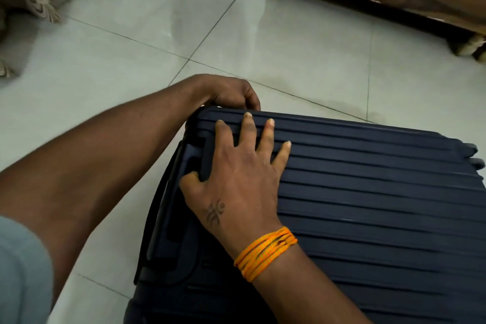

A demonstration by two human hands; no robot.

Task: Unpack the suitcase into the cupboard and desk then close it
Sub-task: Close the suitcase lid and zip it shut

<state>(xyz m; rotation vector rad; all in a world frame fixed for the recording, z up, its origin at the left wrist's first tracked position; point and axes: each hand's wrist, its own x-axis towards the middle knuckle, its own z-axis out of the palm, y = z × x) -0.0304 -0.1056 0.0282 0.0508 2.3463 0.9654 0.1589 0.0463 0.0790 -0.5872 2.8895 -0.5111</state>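
Navy shell: a ribbed hard suitcase (368, 218) lies flat and closed on the pale tiled floor (131, 34), directly under both hands.
Left hand: the left hand (231, 92) curls over the case's far corner, at or near the seam; its fingertips are hidden, so what they hold cannot be told.
Right hand: the right hand (236, 181) rests flat on the lid just nearer than the left, fingers (265, 134) spread and straight, thumb at the recessed handle (194, 166). Orange threads (265, 255) circle the wrist.
Long axis: runs away to the right of the fingers, toward the wheels (473, 155).
Nearer hand: probably the left, for working the far edge.
Writing: no brand or label readable.
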